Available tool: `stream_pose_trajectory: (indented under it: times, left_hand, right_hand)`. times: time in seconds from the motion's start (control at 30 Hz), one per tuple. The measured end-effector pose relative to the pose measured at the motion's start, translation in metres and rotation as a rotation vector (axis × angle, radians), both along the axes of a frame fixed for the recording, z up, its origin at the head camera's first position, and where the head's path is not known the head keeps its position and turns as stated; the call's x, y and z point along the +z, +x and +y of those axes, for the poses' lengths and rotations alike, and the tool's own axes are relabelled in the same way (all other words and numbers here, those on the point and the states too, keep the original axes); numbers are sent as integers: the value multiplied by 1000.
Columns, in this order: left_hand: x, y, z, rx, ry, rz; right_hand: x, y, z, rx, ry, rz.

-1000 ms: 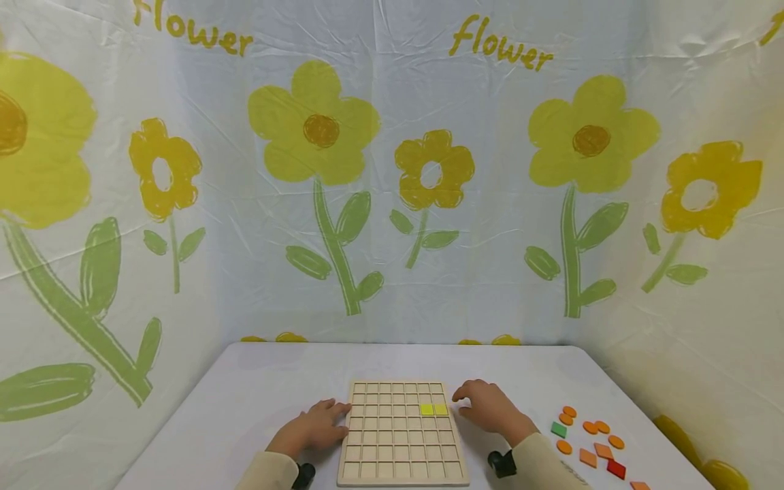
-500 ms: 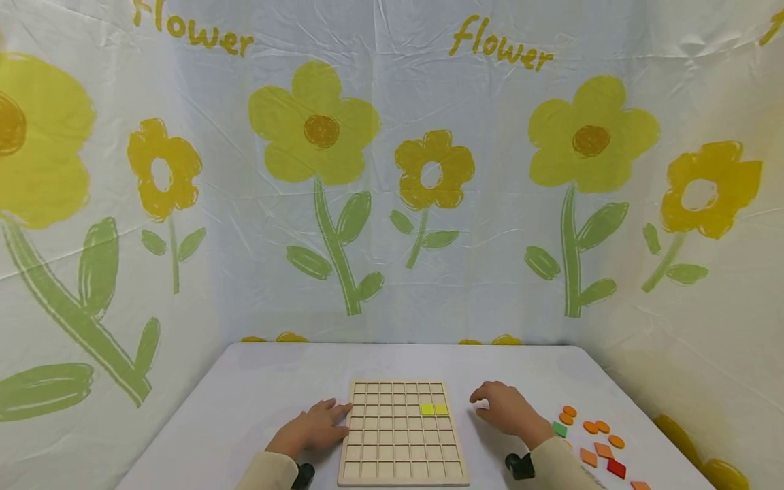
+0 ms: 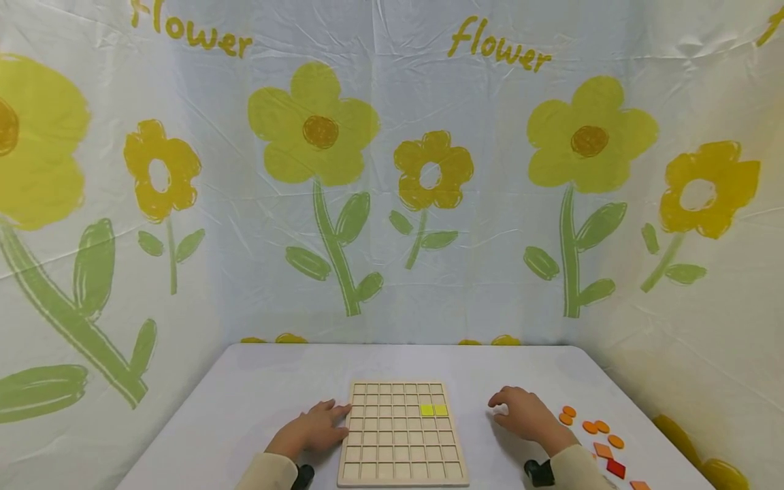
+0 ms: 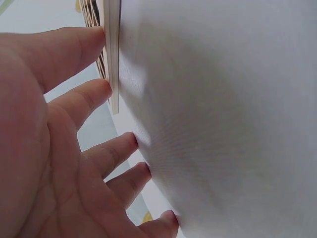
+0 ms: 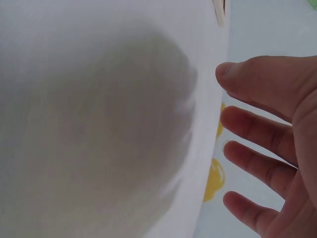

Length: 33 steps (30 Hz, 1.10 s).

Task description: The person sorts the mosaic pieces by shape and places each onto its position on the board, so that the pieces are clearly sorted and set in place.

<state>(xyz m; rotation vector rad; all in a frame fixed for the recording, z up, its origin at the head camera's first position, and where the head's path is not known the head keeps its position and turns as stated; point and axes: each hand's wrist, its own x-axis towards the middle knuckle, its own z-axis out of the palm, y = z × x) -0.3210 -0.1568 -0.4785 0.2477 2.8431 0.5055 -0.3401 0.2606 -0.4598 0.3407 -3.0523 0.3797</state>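
A wooden grid board (image 3: 401,433) lies on the white table, with two yellow square tiles (image 3: 434,410) side by side in cells near its right edge. At the board's left side, my left hand (image 3: 312,429) touches the edge with thumb and index finger; the left wrist view shows the other fingertips resting on the tabletop. My right hand (image 3: 527,416) hovers above the table between the board and the loose pieces. Its fingers are spread and loosely bent, and the right wrist view shows nothing held in them.
On the right of the table lie several orange round pieces (image 3: 590,427), a few orange square tiles (image 3: 603,450) and a red tile (image 3: 616,469). The right forearm covers part of this group. A flower-printed cloth (image 3: 484,286) hangs around the table.
My right hand has moved right, away from the board toward the loose pieces, and its arm now hides the green tile. The left hand and the board have stayed in place.
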Motion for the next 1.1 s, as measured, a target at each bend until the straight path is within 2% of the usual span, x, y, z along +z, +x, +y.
stream_pose_trajectory:
  times: [0.3, 0.57, 0.87, 1.1]
  left_hand:
    - [-2, -1, 1, 10, 2, 0]
    - [-3, -3, 0, -7, 1, 3]
    - [-3, -3, 1, 4, 0, -5]
    - [-3, -2, 2, 8, 6, -5]
  right_hand:
    - [4, 3, 22, -42, 5, -32]
    - [4, 5, 43, -23, 22, -17]
    - [5, 7, 60, -52, 40, -45]
    - [3, 13, 72, -37, 57, 26]
